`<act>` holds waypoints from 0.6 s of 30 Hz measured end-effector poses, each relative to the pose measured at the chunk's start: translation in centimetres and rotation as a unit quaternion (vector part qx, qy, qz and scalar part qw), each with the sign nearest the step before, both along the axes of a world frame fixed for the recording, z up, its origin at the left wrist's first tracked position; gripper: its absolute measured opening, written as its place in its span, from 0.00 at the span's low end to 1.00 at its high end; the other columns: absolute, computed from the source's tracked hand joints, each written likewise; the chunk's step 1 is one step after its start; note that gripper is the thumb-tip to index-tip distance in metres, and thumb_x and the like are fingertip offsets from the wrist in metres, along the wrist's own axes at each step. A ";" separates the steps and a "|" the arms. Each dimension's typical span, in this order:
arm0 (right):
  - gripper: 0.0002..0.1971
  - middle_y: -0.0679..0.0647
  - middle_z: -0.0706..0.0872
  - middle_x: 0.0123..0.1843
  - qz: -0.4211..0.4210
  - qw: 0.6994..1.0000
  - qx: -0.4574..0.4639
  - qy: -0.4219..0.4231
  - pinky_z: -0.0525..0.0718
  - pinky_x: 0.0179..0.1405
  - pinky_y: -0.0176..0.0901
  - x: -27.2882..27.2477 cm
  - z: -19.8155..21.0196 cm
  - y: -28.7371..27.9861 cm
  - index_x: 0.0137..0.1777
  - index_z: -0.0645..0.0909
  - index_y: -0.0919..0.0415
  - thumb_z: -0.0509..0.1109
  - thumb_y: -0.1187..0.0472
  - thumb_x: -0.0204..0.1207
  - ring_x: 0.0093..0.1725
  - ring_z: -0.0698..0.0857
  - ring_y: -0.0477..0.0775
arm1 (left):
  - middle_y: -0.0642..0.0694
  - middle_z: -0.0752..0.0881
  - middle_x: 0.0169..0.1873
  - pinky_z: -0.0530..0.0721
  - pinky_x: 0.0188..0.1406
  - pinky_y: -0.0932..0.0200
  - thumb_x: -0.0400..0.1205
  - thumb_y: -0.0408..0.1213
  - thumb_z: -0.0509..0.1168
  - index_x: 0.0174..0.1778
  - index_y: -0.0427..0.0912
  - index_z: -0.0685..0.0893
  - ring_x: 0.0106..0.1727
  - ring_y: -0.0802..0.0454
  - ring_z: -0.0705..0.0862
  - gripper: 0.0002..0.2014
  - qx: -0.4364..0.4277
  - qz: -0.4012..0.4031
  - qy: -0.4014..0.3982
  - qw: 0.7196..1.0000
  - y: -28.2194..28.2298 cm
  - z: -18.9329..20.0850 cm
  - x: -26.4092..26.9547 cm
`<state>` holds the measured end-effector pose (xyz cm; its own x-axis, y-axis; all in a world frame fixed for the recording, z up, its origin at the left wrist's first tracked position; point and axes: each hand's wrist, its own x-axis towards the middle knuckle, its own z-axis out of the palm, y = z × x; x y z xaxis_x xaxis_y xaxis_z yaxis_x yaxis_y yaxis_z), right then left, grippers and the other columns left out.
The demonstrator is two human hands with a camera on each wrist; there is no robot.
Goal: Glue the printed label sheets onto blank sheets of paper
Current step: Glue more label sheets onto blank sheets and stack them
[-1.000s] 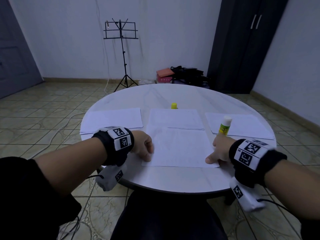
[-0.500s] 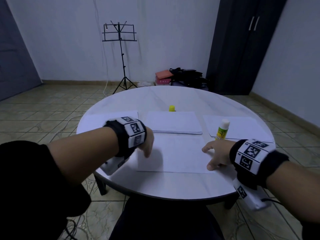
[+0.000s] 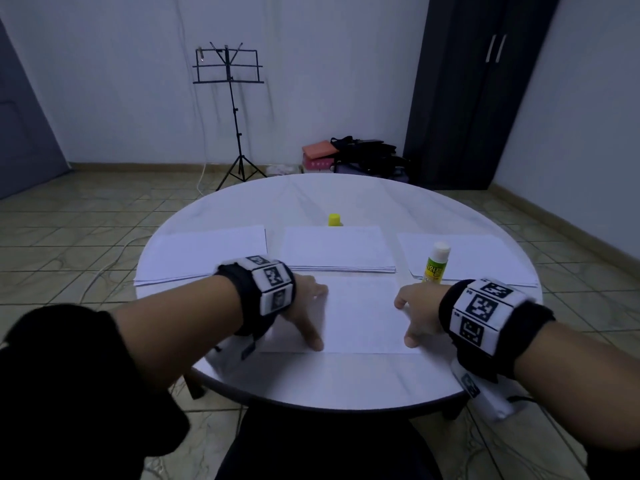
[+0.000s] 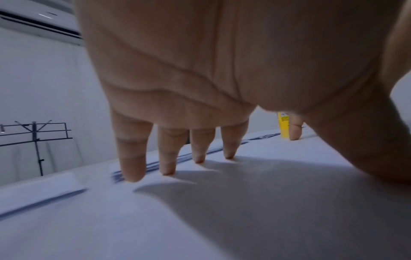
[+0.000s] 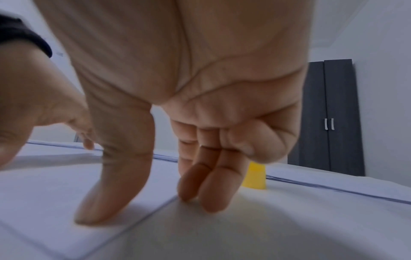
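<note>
A white sheet [image 3: 360,313] lies flat near the front of the round table [image 3: 311,382]. My left hand [image 3: 308,313] presses down on its left part, fingers spread and straight [image 4: 133,168]. My right hand [image 3: 414,315] presses on the sheet's right edge, thumb [image 5: 104,198] on the paper and fingertips [image 5: 206,193] at its border. A yellow glue stick [image 3: 435,263] with a white top stands upright just behind the right hand. Three paper stacks lie behind: left [image 3: 204,251], middle [image 3: 336,247], right [image 3: 474,258]. A yellow cap [image 3: 334,220] stands behind the middle stack.
A music stand [image 3: 230,109] stands on the tiled floor beyond the table. Bags and boxes [image 3: 349,155] lie against the far wall beside a dark wardrobe [image 3: 474,91]. Bare tabletop runs between the sheet and the table's near edge.
Both hands have moved inward over the front sheet and spread flat on it. The right hand's fingers have opened out from beside the glue stick.
</note>
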<state>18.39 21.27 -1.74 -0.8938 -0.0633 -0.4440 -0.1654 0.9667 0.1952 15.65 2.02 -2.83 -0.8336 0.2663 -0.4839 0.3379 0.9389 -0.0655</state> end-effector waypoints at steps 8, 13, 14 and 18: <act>0.19 0.53 0.79 0.62 0.073 0.997 0.018 -0.005 0.78 0.45 0.40 1.1 -0.1 -2.7 0.66 0.78 0.61 0.67 0.68 0.74 0.50 0.77 0.52 | 0.53 0.72 0.70 0.74 0.67 0.52 0.61 0.61 0.80 0.70 0.46 0.68 0.68 0.48 0.75 0.46 -0.013 0.045 0.001 0.999 -5.7 -0.2 0.6; 0.18 0.56 0.81 0.65 0.130 0.991 -0.034 0.004 0.82 0.58 0.44 1.1 0.2 -7.0 0.64 0.80 0.59 0.70 0.60 0.74 0.60 0.83 0.57 | 0.52 0.76 0.68 0.77 0.67 0.51 0.57 0.58 0.82 0.72 0.46 0.70 0.66 0.48 0.78 0.49 0.000 0.062 0.002 0.998 -5.9 -0.1 0.8; 0.20 0.55 0.80 0.65 0.146 0.987 -0.060 0.006 0.81 0.56 0.43 1.2 0.2 -8.1 0.65 0.79 0.57 0.72 0.59 0.72 0.61 0.82 0.56 | 0.52 0.78 0.65 0.78 0.64 0.53 0.56 0.57 0.83 0.71 0.47 0.70 0.64 0.48 0.79 0.49 0.000 0.069 0.002 0.998 -5.9 -0.1 0.9; 0.36 0.52 0.76 0.69 0.146 0.976 -0.151 -0.051 0.74 0.47 0.40 0.8 -0.1 -11.5 0.76 0.68 0.46 0.78 0.55 0.69 0.64 0.80 0.54 | 0.54 0.80 0.60 0.79 0.55 0.55 0.54 0.58 0.83 0.68 0.52 0.71 0.58 0.49 0.82 0.48 -0.023 0.071 0.000 0.997 -5.9 -0.2 1.1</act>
